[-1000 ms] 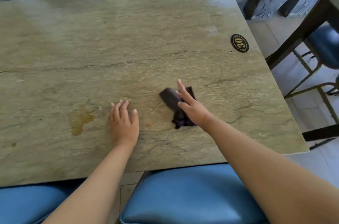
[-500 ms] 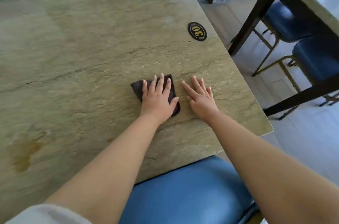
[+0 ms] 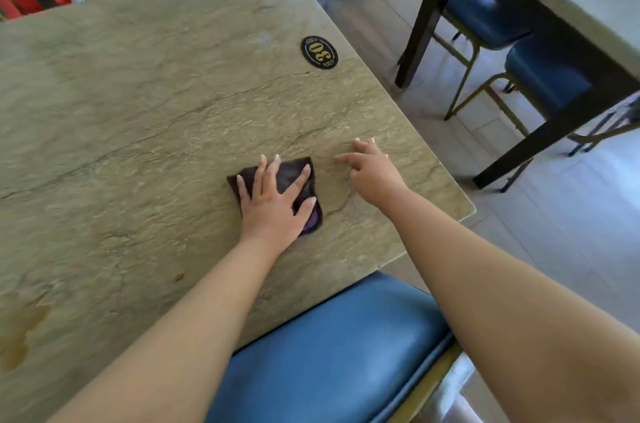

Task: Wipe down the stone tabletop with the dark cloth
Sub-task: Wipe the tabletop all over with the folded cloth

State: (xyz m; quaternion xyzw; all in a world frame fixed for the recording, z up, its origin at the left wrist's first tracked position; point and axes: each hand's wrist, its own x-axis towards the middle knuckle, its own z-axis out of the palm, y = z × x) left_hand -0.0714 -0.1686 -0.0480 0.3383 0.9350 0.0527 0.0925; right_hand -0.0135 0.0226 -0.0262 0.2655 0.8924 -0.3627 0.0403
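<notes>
Stone, greenish and veined, forms the bench [image 3: 145, 104] that fills the left and centre of the frame. My left hand [image 3: 273, 201] lies flat on the dark cloth [image 3: 296, 177] just right of centre, fingers [image 3: 260, 170] straight and spread, pressing the folded cloth against the stone. My right hand [image 3: 372, 170] is just beside the cloth to the right, fingers relaxed and slightly lifted, holding nothing; whether its fingertips touch the stone I cannot tell.

A second ago my right hand was on the cloth and my left rested bare on the bench; half a second ago the left had taken the cloth over while the right lay flat on the stone. Now the right is rising off the surface. I judge the handover complete, so the wiping stroke falls to my left hand.

A black oval number plate [image 3: 319, 52] reading 30 sits on the bench in the upper centre, well apart from the cloth. A brown stain [image 3: 20, 329] at the lower left and a small brown spot [image 3: 179, 276] nearer the cloth remain, so much of the surface is, in my judgement, not yet wiped. A blue chair seat [image 3: 329, 353] shows at the bottom.
</notes>
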